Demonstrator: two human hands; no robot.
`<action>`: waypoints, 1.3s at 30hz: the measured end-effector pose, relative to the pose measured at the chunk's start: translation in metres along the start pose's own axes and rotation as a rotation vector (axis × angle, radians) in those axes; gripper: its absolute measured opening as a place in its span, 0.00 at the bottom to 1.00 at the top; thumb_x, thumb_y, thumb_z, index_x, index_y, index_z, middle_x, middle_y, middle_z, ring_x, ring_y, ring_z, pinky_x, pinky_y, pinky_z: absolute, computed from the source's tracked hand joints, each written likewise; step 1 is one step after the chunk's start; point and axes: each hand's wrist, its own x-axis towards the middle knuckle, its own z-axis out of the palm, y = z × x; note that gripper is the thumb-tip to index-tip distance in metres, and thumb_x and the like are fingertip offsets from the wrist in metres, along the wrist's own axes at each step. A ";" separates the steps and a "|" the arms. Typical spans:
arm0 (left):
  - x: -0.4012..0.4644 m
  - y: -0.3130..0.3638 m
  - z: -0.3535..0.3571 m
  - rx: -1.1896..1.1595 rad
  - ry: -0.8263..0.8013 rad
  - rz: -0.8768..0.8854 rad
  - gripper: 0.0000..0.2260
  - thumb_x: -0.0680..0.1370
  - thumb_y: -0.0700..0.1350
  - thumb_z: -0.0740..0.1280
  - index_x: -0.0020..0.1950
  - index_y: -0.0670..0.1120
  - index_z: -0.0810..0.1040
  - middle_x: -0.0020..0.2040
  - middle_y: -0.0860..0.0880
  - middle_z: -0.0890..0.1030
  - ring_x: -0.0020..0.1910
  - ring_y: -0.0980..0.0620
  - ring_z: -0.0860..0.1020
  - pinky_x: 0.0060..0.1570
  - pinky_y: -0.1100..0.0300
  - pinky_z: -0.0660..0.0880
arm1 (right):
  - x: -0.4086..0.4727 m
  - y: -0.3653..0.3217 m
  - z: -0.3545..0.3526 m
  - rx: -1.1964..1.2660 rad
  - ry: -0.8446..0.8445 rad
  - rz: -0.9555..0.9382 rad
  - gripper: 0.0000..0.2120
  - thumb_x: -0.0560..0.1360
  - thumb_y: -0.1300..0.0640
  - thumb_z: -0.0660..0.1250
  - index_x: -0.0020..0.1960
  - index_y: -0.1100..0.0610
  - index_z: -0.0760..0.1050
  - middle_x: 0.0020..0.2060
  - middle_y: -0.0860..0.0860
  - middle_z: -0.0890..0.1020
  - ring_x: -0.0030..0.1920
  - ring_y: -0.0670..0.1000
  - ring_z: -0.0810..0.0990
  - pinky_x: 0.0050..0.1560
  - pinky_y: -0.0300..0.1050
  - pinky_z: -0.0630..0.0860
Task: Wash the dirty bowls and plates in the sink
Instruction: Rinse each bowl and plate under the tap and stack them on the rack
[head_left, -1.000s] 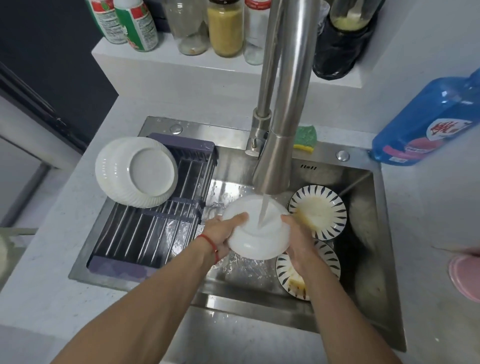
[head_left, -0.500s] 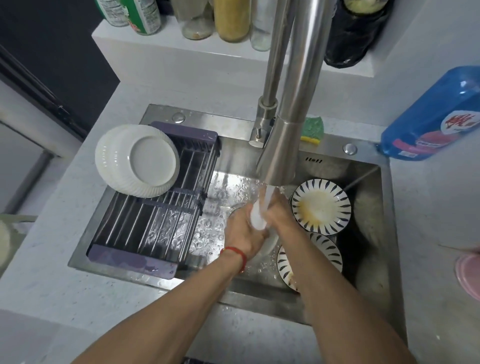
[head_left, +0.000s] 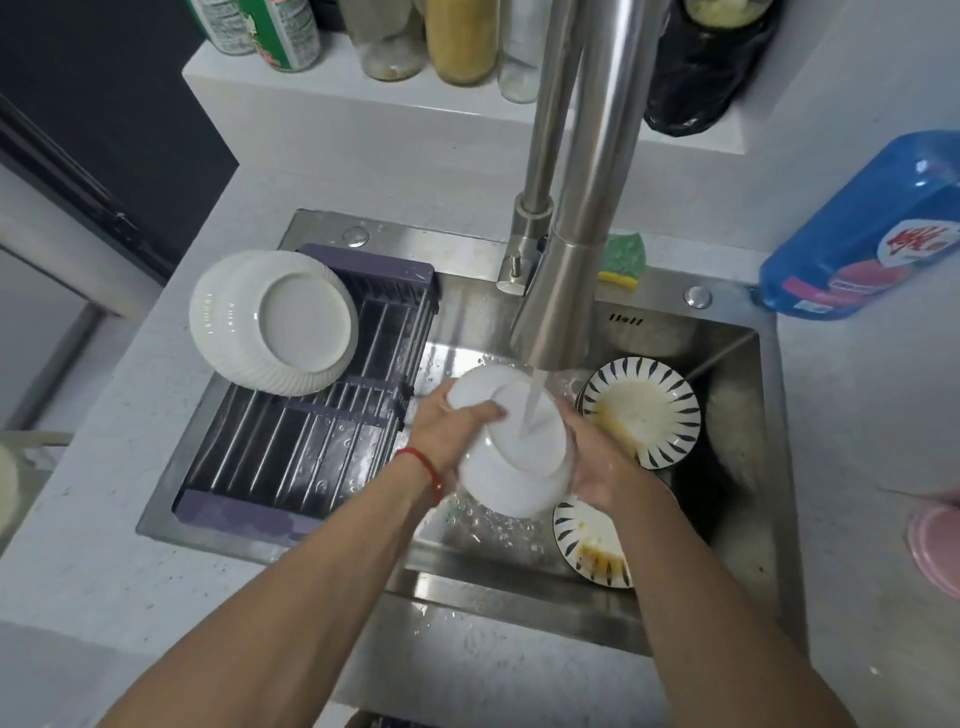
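You are holding a white bowl (head_left: 511, 457) between both hands, bottom side up and tilted, right under the faucet (head_left: 566, 249), and the water stream (head_left: 532, 405) is landing on its base. Your left hand (head_left: 447, 426) is gripping the bowl's far-left rim, thumb curled over the outer wall toward the base and the other fingers hidden behind the rim. Your right hand (head_left: 597, 462) is cupping the bowl's right side, palm against the wall; its fingertips are hidden behind the bowl, so you cannot tell how far they wrap. Both forearms are reaching in from the near edge and meeting over the middle of the sink (head_left: 727, 519), and a red string (head_left: 423, 465) is sitting on your left wrist.

Just right of your right hand, a striped bowl (head_left: 641, 410) with a yellowish smear is lying in the sink, and a second striped bowl (head_left: 592, 543) with brown residue is lying nearer, partly under your right forearm. To the left, a drying rack (head_left: 311, 441) is spanning the sink, with a ribbed white bowl (head_left: 272, 322) resting upside down on its far-left corner. A green sponge (head_left: 621, 260) is sitting behind the faucet. At the far right a blue bottle (head_left: 862, 234) is carrying a red-and-white label whose writing is too blurred to read.
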 end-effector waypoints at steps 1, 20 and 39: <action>0.005 0.001 -0.004 -0.009 0.014 -0.018 0.15 0.73 0.41 0.77 0.58 0.50 0.79 0.55 0.44 0.83 0.51 0.41 0.81 0.40 0.49 0.81 | -0.011 0.002 0.000 0.088 -0.014 -0.012 0.23 0.81 0.37 0.64 0.67 0.51 0.80 0.59 0.55 0.85 0.63 0.60 0.81 0.63 0.63 0.77; 0.036 -0.008 -0.002 -0.153 -0.021 -0.296 0.21 0.86 0.55 0.58 0.62 0.38 0.79 0.54 0.40 0.86 0.50 0.40 0.85 0.47 0.44 0.84 | -0.089 0.028 0.017 -1.359 -0.078 -0.846 0.17 0.85 0.47 0.59 0.69 0.55 0.70 0.61 0.54 0.81 0.54 0.51 0.80 0.54 0.45 0.79; 0.020 -0.042 0.028 -0.372 -0.009 -0.150 0.29 0.83 0.63 0.55 0.71 0.42 0.76 0.61 0.38 0.84 0.62 0.41 0.83 0.65 0.42 0.78 | -0.021 -0.008 0.044 -1.727 0.166 -0.685 0.31 0.84 0.39 0.38 0.82 0.48 0.32 0.82 0.55 0.39 0.82 0.61 0.40 0.80 0.64 0.40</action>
